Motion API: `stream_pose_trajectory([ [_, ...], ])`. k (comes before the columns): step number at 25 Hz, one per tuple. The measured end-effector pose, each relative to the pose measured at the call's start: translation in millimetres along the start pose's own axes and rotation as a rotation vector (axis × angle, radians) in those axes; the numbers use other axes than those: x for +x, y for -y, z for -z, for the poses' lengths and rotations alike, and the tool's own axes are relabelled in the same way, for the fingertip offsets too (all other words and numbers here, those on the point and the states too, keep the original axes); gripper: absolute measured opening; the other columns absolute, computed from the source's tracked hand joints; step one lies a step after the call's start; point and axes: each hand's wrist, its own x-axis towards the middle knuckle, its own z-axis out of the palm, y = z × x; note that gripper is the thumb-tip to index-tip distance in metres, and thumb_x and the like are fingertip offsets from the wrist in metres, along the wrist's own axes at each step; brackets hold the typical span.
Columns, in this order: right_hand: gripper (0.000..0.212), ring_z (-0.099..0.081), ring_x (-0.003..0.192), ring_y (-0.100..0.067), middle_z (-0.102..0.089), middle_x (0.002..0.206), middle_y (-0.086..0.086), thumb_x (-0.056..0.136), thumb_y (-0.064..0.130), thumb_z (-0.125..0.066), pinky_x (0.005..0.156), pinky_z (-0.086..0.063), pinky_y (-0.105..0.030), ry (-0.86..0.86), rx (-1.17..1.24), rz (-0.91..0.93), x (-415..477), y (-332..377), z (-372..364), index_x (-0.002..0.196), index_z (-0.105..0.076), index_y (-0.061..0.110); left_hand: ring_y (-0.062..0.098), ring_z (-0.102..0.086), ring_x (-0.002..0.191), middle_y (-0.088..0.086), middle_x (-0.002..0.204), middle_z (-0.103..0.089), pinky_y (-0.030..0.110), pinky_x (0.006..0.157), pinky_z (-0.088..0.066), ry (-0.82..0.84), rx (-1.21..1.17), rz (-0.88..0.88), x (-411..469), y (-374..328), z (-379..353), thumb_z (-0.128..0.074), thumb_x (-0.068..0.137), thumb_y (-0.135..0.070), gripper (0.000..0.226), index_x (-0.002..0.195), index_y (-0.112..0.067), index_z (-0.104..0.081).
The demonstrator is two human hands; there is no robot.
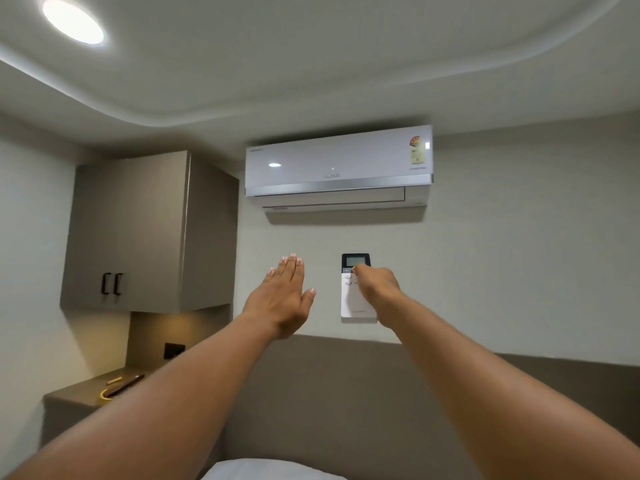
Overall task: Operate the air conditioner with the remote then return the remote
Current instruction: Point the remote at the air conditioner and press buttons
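A white air conditioner (pixel 338 164) is mounted high on the wall, its flap shut. Below it, a white remote (pixel 349 299) with a dark display stands upright in a small wall holder (pixel 358 319). My right hand (pixel 375 287) reaches up to the remote's right side, fingers curled around it and a fingertip on the buttons just under the display. My left hand (pixel 285 296) is raised to the left of the remote, flat, fingers together and extended, holding nothing and apart from the remote.
A grey wall cabinet (pixel 149 233) with two black handles hangs at the left. Under it, a counter (pixel 74 393) holds a few small items. A padded grey headboard (pixel 311 393) runs along the wall below my arms. A white pillow (pixel 263 471) shows at the bottom edge.
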Motion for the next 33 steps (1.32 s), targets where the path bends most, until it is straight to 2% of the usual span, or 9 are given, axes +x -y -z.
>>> stream_pose_trajectory([
  [7, 0.016, -0.061, 0.065, -0.026, -0.065, 0.079, -0.010, 0.087, 0.027, -0.051, 0.050, -0.044, -0.026, -0.030, -0.046, 0.022, 11.6, 17.8, 14.3, 0.081, -0.058, 0.014, 0.017, 0.008, 0.148, 0.006, 0.163, 0.010, 0.033, 0.117, 0.003, -0.040, -0.001, -0.104, 35.3, -23.5, -1.0, -0.014, 0.099, -0.049, 0.069, 0.154, -0.012, 0.006],
  [23, 0.021, -0.062, 0.073, -0.029, -0.067, 0.086, -0.010, 0.087, 0.028, -0.049, 0.055, -0.044, -0.027, -0.033, -0.078, 0.016, 19.2, 13.3, 24.4, 0.092, -0.063, 0.013, 0.018, 0.008, 0.148, 0.006, 0.163, 0.010, 0.034, 0.117, 0.003, -0.026, -0.029, -0.105, 50.1, -34.4, -15.4, -0.015, 0.099, -0.049, 0.068, 0.154, -0.013, 0.006],
  [33, 0.017, -0.061, 0.069, -0.027, -0.066, 0.081, -0.009, 0.087, 0.029, -0.050, 0.054, -0.044, -0.028, -0.027, -0.080, 0.027, 14.7, 20.0, 16.4, 0.084, -0.060, 0.015, 0.018, 0.009, 0.148, 0.006, 0.163, 0.010, 0.034, 0.116, 0.003, -0.048, -0.010, -0.099, 47.9, -23.8, -3.6, -0.015, 0.099, -0.049, 0.068, 0.153, -0.013, 0.007],
])
